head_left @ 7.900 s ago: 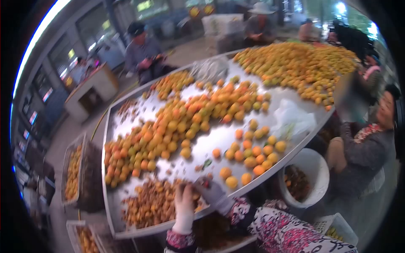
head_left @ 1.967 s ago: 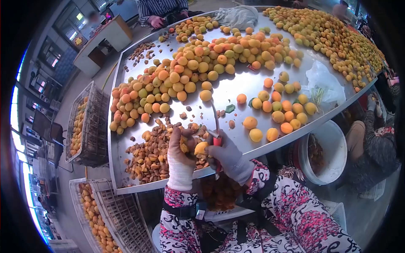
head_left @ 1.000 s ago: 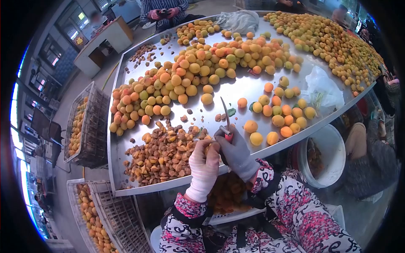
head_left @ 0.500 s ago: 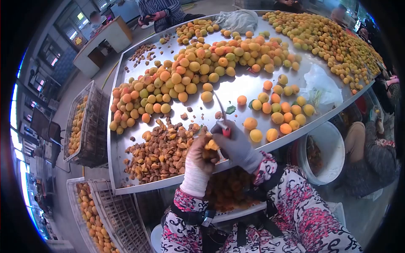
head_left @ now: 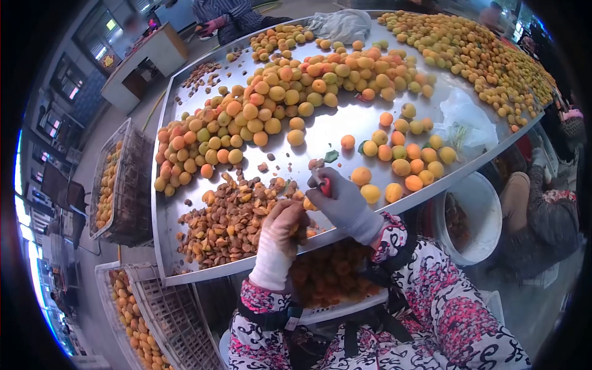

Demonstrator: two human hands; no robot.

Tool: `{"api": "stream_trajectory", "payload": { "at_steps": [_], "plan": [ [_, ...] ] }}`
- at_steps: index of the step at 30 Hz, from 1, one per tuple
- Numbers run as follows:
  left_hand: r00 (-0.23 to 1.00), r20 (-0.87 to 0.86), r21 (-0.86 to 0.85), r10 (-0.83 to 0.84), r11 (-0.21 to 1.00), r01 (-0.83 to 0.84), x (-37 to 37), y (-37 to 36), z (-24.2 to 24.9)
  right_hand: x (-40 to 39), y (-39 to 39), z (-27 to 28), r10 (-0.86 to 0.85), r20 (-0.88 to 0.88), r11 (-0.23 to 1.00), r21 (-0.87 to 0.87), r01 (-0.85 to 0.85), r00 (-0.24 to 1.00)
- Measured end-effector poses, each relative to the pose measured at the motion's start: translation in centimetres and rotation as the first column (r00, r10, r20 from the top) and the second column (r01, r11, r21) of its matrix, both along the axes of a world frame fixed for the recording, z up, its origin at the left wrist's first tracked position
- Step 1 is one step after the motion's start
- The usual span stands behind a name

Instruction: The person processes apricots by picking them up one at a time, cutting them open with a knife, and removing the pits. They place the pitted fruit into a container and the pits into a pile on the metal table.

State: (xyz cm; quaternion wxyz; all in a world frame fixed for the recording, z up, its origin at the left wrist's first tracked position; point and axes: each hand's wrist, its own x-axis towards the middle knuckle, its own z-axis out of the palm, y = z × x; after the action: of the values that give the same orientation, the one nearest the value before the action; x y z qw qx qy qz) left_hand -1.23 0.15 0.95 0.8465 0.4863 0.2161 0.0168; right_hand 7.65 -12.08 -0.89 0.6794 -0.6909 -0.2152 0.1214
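Note:
My right hand (head_left: pixel 346 206), in a grey glove, is closed round the red handle of a small knife (head_left: pixel 325 185) above the table's near edge. The blade is blurred and hard to make out. To its left, my left hand (head_left: pixel 282 228) has a white wrist covering and curled fingers. It is over the near right side of a heap of apricot pits (head_left: pixel 231 216), with orange scraps among them. What its fingers hold, if anything, is hidden. A ridge of whole apricots (head_left: pixel 271 102) lies beyond, and a looser group of apricots (head_left: pixel 401 166) sits to the right.
The metal table (head_left: pixel 320 160) has a raised rim. Under its near edge a container of dark orange fruit (head_left: pixel 333 277) stands by my lap. A white bucket (head_left: pixel 487 222) is at right, crates of apricots (head_left: pixel 111 185) at left. Another person (head_left: pixel 225 18) works across the table.
My hands have drawn apart, the left moving left and slightly down. The apricot piece seen at its fingers before no longer shows clearly there. The knife blade, plain before, is now blurred.

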Motion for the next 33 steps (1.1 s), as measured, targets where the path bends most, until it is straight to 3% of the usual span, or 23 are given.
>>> {"api": "stream_trajectory", "payload": {
  "at_steps": [2,4,5,6,8,10,11,12,14,15,16,17,20,22,24,25,26,28,30,32,33],
  "plan": [
    [0.998,-0.017,0.091,0.057,0.994,-0.056,-0.4,0.0,1.1,0.2,-0.4,0.0,-0.105,0.166,0.983,-0.131,0.127,0.981],
    [0.995,0.096,0.332,-0.016,0.943,-0.016,-1.4,0.4,1.7,0.7,-0.8,0.8,-0.104,0.109,0.972,-0.197,0.124,0.989],
    [0.995,-0.002,0.143,-0.1,0.985,0.1,-2.0,0.8,2.7,0.9,-0.7,0.7,-0.043,0.13,0.954,-0.29,0.08,0.991],
    [0.966,0.019,0.377,-0.259,0.896,0.233,-2.6,0.8,2.7,1.2,-0.7,0.8,0.019,0.144,0.924,-0.381,0.037,0.989],
    [0.805,-0.267,0.331,-0.529,0.734,0.592,-2.6,1.3,3.0,2.0,-1.2,1.4,0.086,0.165,0.875,-0.485,0.005,0.983],
    [0.617,-0.386,0.419,-0.686,0.466,0.779,-2.6,0.6,2.4,3.6,-2.0,1.4,0.059,0.287,0.869,-0.486,0.092,0.956],
    [0.605,-0.335,0.52,-0.722,0.394,0.758,-3.0,0.5,1.5,5.0,-3.1,1.4,0.074,0.317,0.859,-0.502,0.102,0.945],
    [0.606,-0.332,0.52,-0.723,0.396,0.757,-2.7,0.3,1.7,6.7,-4.0,0.8,0.069,0.2,0.753,-0.653,0.08,0.977],
    [0.723,-0.075,0.838,-0.686,0.35,0.418,-2.2,-0.1,2.9,7.9,-6.0,0.5,0.134,0.288,0.551,-0.817,0.171,0.948],
    [0.828,-0.129,0.751,-0.545,0.492,0.44,-2.7,-0.4,3.4,8.0,-6.2,0.3,0.135,0.289,0.55,-0.818,0.171,0.948],
    [0.865,-0.068,0.6,-0.497,0.673,0.433,-2.5,0.1,1.8,8.2,-6.3,0.0,0.166,0.184,0.427,-0.899,0.097,0.969],
    [0.891,-0.106,0.561,-0.441,0.713,0.42,-2.5,0.2,1.7,8.3,-6.2,-0.2,0.182,0.075,0.294,-0.956,0.019,0.981],
    [0.912,-0.154,0.544,-0.38,0.738,0.399,-1.6,-0.2,2.0,8.2,-5.6,-1.0,0.158,0.03,0.277,-0.961,-0.015,0.987],
    [0.916,-0.161,0.568,-0.368,0.724,0.391,-1.2,-0.3,1.7,8.2,-5.5,-0.7,0.155,0.074,0.313,-0.95,0.022,0.985],
    [0.938,-0.129,0.526,-0.323,0.779,0.341,-0.8,-0.3,1.2,8.0,-5.8,0.6,0.098,0.071,0.726,-0.687,-0.022,0.993],
    [0.952,-0.094,0.49,-0.291,0.819,0.299,-0.7,-0.4,1.2,7.2,-5.7,2.1,0.103,-0.038,0.879,-0.464,-0.109,0.994],
    [0.956,-0.093,0.494,-0.279,0.821,0.287,-0.5,-0.7,0.9,6.3,-5.5,3.6,0.115,-0.037,0.879,-0.461,-0.119,0.993],
    [0.971,0.185,0.433,-0.149,0.9,0.056,0.1,-1.3,-0.3,4.7,-5.0,5.7,0.206,-0.512,0.954,-0.086,-0.288,0.834],
    [0.961,0.225,0.477,-0.163,0.878,0.037,0.8,-1.7,0.0,3.4,-3.9,5.5,0.148,-0.594,0.942,-0.16,-0.296,0.791],
    [0.943,0.271,0.533,-0.193,0.846,0.02,1.1,-2.3,1.0,2.7,-3.2,4.3,0.17,-0.543,0.926,-0.197,-0.321,0.823],
    [0.942,0.244,0.463,-0.229,0.881,0.094,1.1,-2.1,0.6,2.2,-2.9,4.3,0.194,-0.469,0.914,-0.232,-0.333,0.861]
  ]
}}
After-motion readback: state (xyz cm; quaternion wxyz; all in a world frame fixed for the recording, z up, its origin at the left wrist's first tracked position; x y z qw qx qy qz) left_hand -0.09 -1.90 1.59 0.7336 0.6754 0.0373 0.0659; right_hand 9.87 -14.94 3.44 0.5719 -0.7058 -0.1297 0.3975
